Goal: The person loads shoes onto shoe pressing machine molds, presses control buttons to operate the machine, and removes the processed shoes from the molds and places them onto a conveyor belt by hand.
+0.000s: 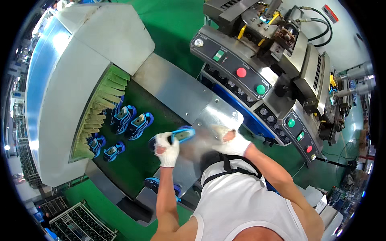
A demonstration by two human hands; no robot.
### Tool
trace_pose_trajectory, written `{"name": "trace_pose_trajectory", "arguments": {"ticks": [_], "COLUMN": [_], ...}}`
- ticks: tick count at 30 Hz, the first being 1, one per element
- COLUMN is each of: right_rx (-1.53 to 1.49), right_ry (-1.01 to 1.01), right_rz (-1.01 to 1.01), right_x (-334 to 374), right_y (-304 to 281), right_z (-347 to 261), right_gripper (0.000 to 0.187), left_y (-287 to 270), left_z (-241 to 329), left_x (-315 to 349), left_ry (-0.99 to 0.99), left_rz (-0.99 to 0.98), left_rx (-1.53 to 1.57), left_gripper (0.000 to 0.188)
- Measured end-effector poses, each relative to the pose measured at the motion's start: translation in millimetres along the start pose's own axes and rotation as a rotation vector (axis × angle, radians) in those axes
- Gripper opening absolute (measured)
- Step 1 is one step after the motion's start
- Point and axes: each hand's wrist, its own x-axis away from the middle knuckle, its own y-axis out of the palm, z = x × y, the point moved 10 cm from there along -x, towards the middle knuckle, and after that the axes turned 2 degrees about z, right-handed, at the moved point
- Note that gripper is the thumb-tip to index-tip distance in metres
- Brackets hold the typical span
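My left hand (165, 150), in a white work glove, is closed around a blue and black shoe (184, 135) held over the near end of the green conveyor belt (140, 160). My right hand (233, 143), also gloved, is over the metal plate (219, 114) in front of my body. Its fingers are smeared by motion, so I cannot tell whether it holds anything. Several more blue shoes, among them one shoe (139, 125) and a nearer one (114, 151), lie on the belt. Under my left forearm, another shoe (152, 184) is partly hidden.
A grey tunnel housing (60, 92) with a green strip curtain (98, 108) spans the belt at the left. To the right stands a pressing machine (277, 44) with a button panel (233, 64) and hoses. A wire rack (82, 223) is at the lower left.
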Motion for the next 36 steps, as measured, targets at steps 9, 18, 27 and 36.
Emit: {"name": "trace_pose_trajectory", "arguments": {"ticks": [9,18,27,36], "right_rx": [-0.513,-1.909,-2.072,-1.895], "right_ry": [-0.028,0.277,0.423,0.367], "right_rz": [0.357,0.439,0.653,0.931], "right_x": [-6.9,113.8,191.0,189.3], "right_y": [-56.0,-153.2,-157.4,-193.9], "right_z": [62.4,101.7,162.5,147.2], "right_gripper": [0.063,0.058,0.029,0.006], "left_y": [5.2,25.2,79.2,86.1], "left_z": [297.2,328.1,365.1,363.0], "left_x": [-33.8,-111.0,-85.9,-77.9], "left_ry": [0.723,0.343,0.501,0.603], "left_rz": [-0.293,-0.037,-0.161,-0.179], "left_rx": [0.494,0.705,0.495,0.476], "left_gripper": [0.036,0.043,0.047,0.049]}}
